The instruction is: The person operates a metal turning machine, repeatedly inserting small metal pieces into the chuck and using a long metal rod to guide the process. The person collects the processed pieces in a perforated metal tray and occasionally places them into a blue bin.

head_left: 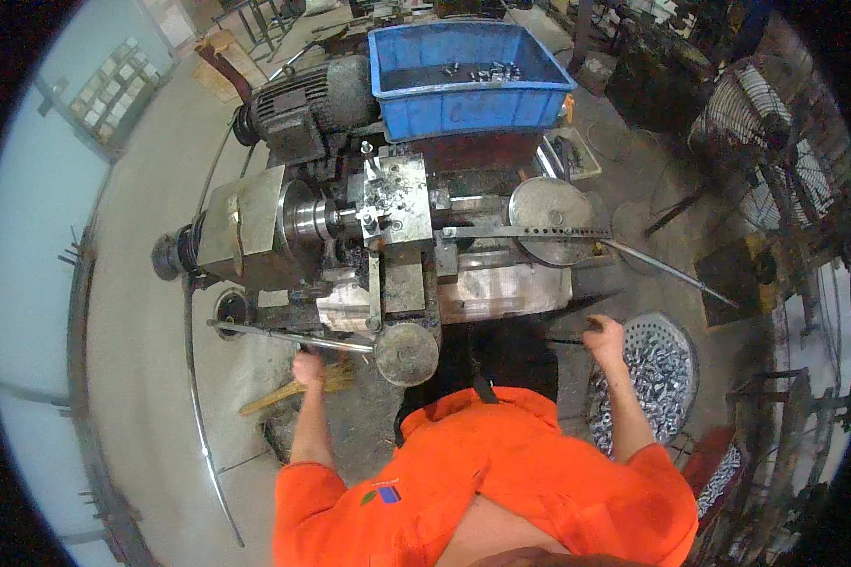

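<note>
My left hand [308, 370] is closed just below a long metal lever [284, 335] that slopes across the front of a lathe-like machine. A small dark piece shows at its fingertips, too small to name. Out to the right, my right hand [604, 340] is closed, with a thin dark rod [565, 341] sticking out leftward from it. Between and beyond the hands stands the machine, with its chuck [310, 222] and an oily steel tool block [397, 203]. A round metal disc [406, 354] sits at the lever's right end. Whether anything is clamped in the chuck is hard to make out.
A blue plastic crate [473, 109] with small metal parts sits behind the machine, beside a motor [312, 104]. A perforated round tray [686, 354] of shiny metal pieces lies near my right arm. A second long lever [671, 269] juts right. A fan [766, 142] stands far right.
</note>
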The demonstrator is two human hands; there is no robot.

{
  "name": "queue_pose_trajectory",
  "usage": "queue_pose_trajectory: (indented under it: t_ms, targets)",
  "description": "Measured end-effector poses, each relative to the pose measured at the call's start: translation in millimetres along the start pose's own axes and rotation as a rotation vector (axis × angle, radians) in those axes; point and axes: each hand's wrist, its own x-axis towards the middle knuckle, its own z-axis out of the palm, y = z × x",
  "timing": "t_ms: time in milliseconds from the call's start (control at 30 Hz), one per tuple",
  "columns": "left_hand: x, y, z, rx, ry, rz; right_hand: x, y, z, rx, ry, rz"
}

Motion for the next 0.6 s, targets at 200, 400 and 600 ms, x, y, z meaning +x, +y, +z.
queue_pose_trajectory:
  t_ms: [200,400,600]
  targets:
    - [10.4,-7.7,-21.0,0.25,-0.214,0.423,16.7,-35.4,-13.3,0.049,0.001,-0.172]
    - [21.7,-34.9,-33.1,0.259,-0.149,0.536,74.6,-107.3,-34.2,0.113,0.12,-0.378]
    - [48.4,-63.0,-92.7,-0.141,-0.372,0.361,112.9,-260.9,-18.8,0.289,-0.118,-0.699]
